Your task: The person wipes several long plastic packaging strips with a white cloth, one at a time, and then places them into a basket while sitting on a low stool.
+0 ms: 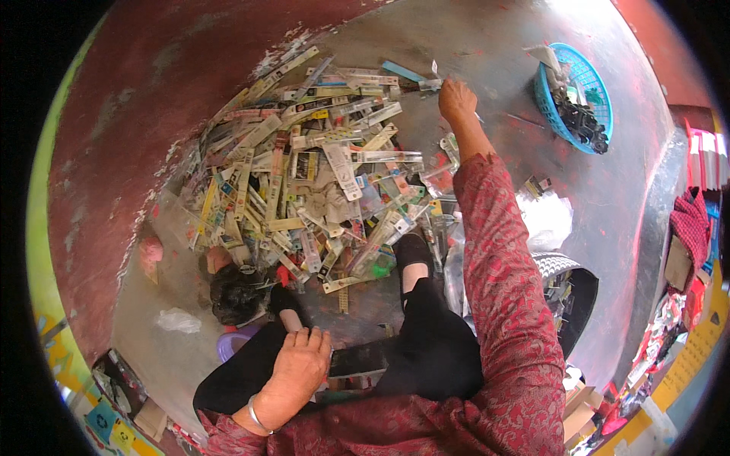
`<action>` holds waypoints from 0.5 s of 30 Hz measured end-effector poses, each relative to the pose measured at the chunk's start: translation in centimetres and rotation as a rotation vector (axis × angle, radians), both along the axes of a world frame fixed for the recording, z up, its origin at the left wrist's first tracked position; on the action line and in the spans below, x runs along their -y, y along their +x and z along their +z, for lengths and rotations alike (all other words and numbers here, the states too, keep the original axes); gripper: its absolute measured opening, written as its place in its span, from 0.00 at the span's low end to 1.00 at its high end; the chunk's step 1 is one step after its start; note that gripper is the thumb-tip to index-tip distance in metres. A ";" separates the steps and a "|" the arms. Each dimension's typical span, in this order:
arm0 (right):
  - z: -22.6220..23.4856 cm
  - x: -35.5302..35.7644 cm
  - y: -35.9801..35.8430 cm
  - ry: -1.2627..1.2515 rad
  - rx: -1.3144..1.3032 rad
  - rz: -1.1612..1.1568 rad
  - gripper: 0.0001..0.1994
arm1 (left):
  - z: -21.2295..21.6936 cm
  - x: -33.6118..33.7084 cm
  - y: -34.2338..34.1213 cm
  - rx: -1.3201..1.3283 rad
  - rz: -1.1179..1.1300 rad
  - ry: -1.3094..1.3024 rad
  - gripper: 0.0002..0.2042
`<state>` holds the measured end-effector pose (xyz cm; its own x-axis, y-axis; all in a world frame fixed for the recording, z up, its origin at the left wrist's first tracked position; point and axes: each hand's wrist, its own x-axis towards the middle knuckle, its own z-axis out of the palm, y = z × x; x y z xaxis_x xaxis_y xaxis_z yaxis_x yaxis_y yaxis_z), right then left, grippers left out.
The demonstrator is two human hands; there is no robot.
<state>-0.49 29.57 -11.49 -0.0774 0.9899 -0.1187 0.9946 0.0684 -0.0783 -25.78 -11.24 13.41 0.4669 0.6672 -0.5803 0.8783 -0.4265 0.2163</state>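
Note:
My right hand (pixel 458 100) reaches far out at the end of a red patterned sleeve, its fingers closed. At its fingertips is a small clear-and-white plastic packet (pixel 430 84), apparently pinched at one end. A flat blue strip (pixel 403 71) lies right beside that packet. Near my body, my left hand (pixel 298 366) rests flat over my left knee, fingers stretched and holding nothing, a silver bangle at its wrist. Between my knees shows a dark flat block (pixel 360 359). A large heap of long, narrow packages and card strips (pixel 304 167) spreads over the floor before my feet.
A blue plastic basket (pixel 543 91) with black items stands at the far right. By my right leg are a white plastic bag (pixel 544 220) and a black container (pixel 584 304). A black bag (pixel 234 295) and purple bowl (pixel 226 348) sit left. A red wall (pixel 144 114) borders the heap.

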 end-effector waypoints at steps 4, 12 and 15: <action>-0.7 2.2 -3.8 -0.188 -0.059 0.103 0.09 | 0.5 -0.1 -0.2 -0.020 0.023 -0.002 0.18; 0.9 19.9 -10.2 -0.177 -0.190 0.846 0.06 | 2.1 2.1 -0.5 0.010 -0.009 0.169 0.16; 4.0 21.6 -10.3 -0.499 -0.084 0.885 0.16 | 2.9 3.4 0.3 -0.040 0.042 0.046 0.17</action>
